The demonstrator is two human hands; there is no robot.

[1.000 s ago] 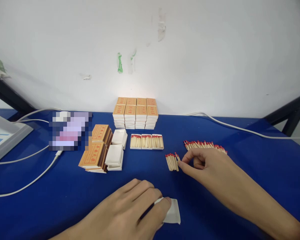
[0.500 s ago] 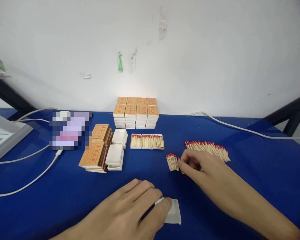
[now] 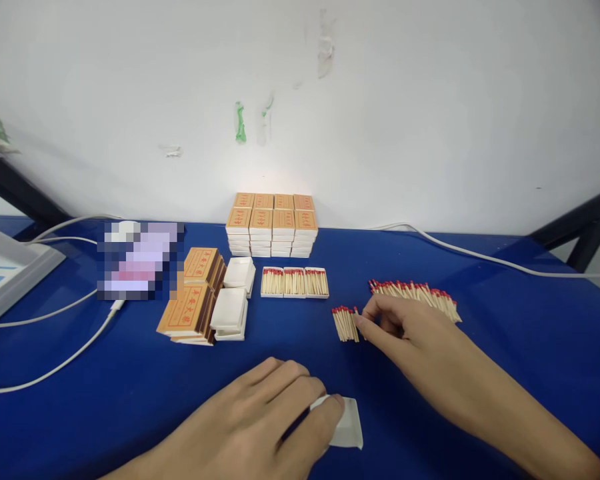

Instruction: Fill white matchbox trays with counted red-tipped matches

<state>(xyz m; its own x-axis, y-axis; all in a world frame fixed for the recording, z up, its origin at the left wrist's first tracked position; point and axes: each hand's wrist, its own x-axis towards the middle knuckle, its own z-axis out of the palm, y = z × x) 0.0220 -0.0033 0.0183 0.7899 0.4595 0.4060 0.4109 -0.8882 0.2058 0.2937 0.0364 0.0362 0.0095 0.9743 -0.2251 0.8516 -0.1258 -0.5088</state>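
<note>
Filled trays: three side by side on the blue table (image 3: 480, 380), packed with red-headed matches.
Left hand (image 3: 265, 420): nearer the person than the filled trays, thumb laid over a white tray (image 3: 349, 428), fingers curled at its far edge.
Right hand (image 3: 420, 337): right of the filled trays, thumb and forefinger pinched narrow on a match (image 3: 356, 311).
Small bundle (image 3: 345, 325): right of the filled trays and nearer, just beside that match.
Loose matches (image 3: 405, 290): farther right of the filled trays, partly hidden by the right hand.
Matchbox stack (image 3: 273, 223): behind the filled trays.
White tray piles (image 3: 229, 310): just left of the filled trays.
Orange boxes (image 3: 193, 303): beyond those piles.
Cable (image 3: 470, 257): right of and behind the filled trays.
</note>
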